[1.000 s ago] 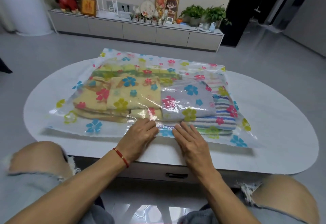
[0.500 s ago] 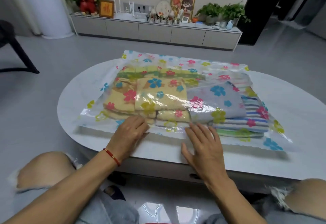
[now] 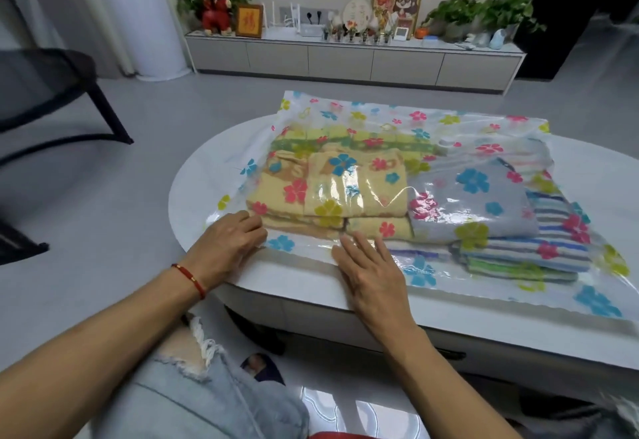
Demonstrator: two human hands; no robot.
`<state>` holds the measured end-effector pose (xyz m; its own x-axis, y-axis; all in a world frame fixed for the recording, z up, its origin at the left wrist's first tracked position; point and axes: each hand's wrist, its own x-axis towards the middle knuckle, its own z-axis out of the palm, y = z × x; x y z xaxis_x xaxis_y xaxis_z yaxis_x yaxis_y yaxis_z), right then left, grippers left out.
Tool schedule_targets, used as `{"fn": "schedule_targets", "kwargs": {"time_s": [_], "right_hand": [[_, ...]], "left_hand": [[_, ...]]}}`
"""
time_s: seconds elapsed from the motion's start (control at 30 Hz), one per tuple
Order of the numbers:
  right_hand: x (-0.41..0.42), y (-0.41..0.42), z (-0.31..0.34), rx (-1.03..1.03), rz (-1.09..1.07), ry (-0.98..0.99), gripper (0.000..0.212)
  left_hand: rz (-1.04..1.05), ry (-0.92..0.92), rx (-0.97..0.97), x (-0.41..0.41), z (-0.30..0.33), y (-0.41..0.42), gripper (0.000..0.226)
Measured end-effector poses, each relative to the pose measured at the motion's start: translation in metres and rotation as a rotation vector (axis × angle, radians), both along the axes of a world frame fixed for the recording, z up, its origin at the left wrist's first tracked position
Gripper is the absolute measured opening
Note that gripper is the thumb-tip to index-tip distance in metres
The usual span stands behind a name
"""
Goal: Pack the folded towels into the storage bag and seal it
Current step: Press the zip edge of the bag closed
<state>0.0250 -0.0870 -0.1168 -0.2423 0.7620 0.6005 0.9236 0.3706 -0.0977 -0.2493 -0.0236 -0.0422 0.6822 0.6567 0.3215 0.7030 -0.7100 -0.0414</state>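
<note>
Pressing hands [image 3: 304, 259] on storage bag [image 3: 432, 266], chair [image 3: 52, 100] left

— Where does the storage bag [image 3: 460, 120] lie?

— Flat on the oval table [image 3: 204, 176], its near edge along the table's near rim.

— And the folded towels [image 3: 345, 193]?

— Inside the bag, stacked side by side: one pile to the left, another to the right, a further one behind them.

— The hands?

— Both on the bag's near edge. The left hand [image 3: 226, 243] rests before the left pile; the right hand [image 3: 371, 269] lies just right of it.

— Behind the table?

— A low cabinet [image 3: 345, 58] along the wall, a chair [image 3: 52, 100] on the left.
</note>
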Motion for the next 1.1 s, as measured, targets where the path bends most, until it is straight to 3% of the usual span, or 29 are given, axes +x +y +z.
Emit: {"fn": "schedule_targets", "kwargs": {"time_s": [0.1,0.23,0.63,1.1], "right_hand": [[-0.001,0.0,-0.001,0.003,-0.008,0.022,0.027],[-0.002,0.0,-0.003,0.0,-0.002,0.025,0.026],[-0.004,0.0,-0.009,-0.022,-0.014,0.045,0.029],[-0.007,-0.002,-0.005,-0.053,-0.054,0.055,0.026]], "left_hand": [[0.077,0.051,-0.014,-0.027,0.004,0.006,0.026],[0.196,0.016,-0.099,-0.044,0.001,0.009,0.007],[0.553,0.031,-0.177,-0.052,-0.007,0.007,0.005],[0.617,0.05,-0.248,-0.067,-0.006,0.007,0.013]]}}
